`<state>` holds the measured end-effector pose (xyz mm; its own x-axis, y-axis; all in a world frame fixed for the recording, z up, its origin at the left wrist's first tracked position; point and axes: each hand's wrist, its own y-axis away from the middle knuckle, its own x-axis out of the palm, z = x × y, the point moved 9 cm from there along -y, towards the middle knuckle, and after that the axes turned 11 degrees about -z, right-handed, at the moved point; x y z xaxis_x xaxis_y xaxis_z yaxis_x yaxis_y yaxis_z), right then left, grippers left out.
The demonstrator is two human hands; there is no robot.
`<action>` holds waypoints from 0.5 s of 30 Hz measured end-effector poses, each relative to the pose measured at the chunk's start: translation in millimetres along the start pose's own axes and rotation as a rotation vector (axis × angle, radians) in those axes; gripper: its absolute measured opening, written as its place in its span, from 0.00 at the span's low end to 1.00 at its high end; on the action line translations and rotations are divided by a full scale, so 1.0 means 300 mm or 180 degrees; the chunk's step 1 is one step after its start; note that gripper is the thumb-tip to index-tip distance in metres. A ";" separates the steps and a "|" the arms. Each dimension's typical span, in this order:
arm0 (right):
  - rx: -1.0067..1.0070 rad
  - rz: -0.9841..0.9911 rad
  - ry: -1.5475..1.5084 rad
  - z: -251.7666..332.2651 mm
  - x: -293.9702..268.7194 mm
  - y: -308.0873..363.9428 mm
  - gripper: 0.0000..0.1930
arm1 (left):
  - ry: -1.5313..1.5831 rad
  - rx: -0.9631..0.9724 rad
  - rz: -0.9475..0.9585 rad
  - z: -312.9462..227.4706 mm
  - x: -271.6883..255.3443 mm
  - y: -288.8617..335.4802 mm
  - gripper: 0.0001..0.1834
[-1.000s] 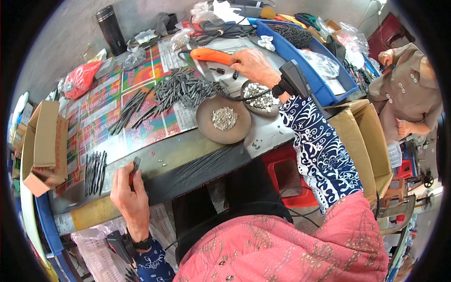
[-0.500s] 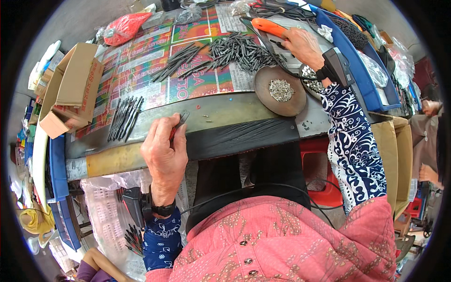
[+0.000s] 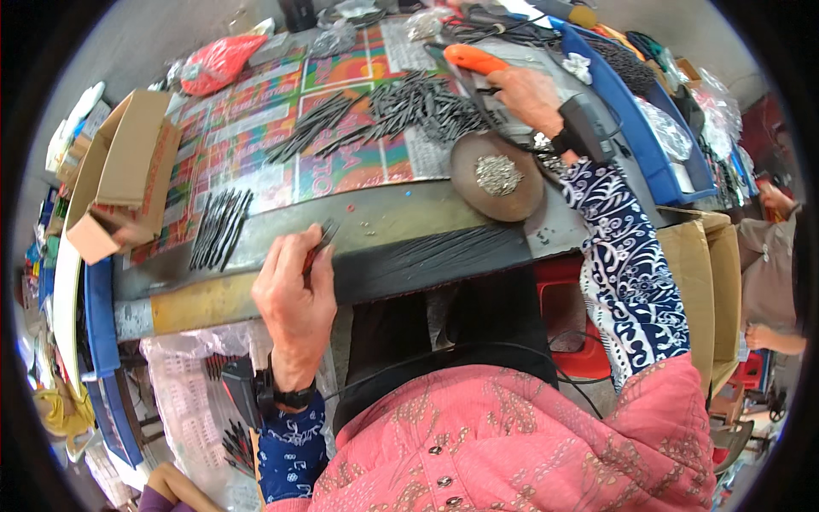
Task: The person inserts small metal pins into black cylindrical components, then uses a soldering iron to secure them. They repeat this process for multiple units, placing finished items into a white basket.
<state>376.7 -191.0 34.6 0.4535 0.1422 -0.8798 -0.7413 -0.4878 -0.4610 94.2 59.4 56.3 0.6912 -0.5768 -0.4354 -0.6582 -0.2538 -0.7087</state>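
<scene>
My left hand [image 3: 294,290] is closed over the table's front edge, pinching a small tool with red sides and a grey tip [image 3: 328,230]; its kind is not clear. At the back right, my right hand [image 3: 529,98] is wrapped round an orange-handled tool [image 3: 472,58] lying towards the left, with a dark cord nearby. Below that hand, a brown round dish [image 3: 478,194] holds a heap of small silvery metal pieces [image 3: 497,175]. Thin black strips [image 3: 220,230] lie in a row left of my left hand. A loose heap of short black pieces [image 3: 422,107] lies on the printed sheet.
An open cardboard box [image 3: 128,171] stands at the table's left. Behind it sits a red plastic bag [image 3: 217,64]. A long blue tray [image 3: 653,145] borders the right side, with another cardboard box [image 3: 699,273] below. Beneath the table is a red stool [image 3: 567,346].
The whole view has shifted slightly left and down. My right hand has moved a little leftward along the orange-handled tool. My left hand keeps its pinch on the small tool.
</scene>
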 end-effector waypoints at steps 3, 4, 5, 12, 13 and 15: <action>-0.0223 -0.0059 0.0048 0.013 0.000 -0.007 0.08 | 0.0004 -0.0059 0.0020 -0.014 0.000 -0.007 0.09; -0.0233 -0.0086 0.0021 0.014 -0.003 -0.008 0.07 | 0.0011 -0.0127 0.0036 -0.011 0.000 -0.006 0.09; -0.0194 -0.0225 -0.0041 0.009 -0.019 -0.007 0.07 | 0.0006 -0.0097 -0.0002 -0.016 -0.002 -0.006 0.09; 0.0584 -0.0620 -0.1924 -0.026 -0.184 0.050 0.14 | 0.0118 -0.0270 0.0031 -0.014 -0.002 0.013 0.10; 0.0675 -0.0584 -0.2205 -0.016 -0.211 0.066 0.12 | 0.0138 -0.0249 0.0034 -0.021 -0.003 0.015 0.10; 0.0927 -0.0425 -0.2817 0.010 -0.257 0.105 0.10 | 0.0201 -0.0284 0.0057 -0.030 -0.006 0.020 0.11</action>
<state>316.9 -214.7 87.5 0.0916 0.8427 -0.5306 -0.8591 -0.2026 -0.4700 86.2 52.0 57.9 0.6608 -0.6290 -0.4096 -0.6962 -0.3097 -0.6476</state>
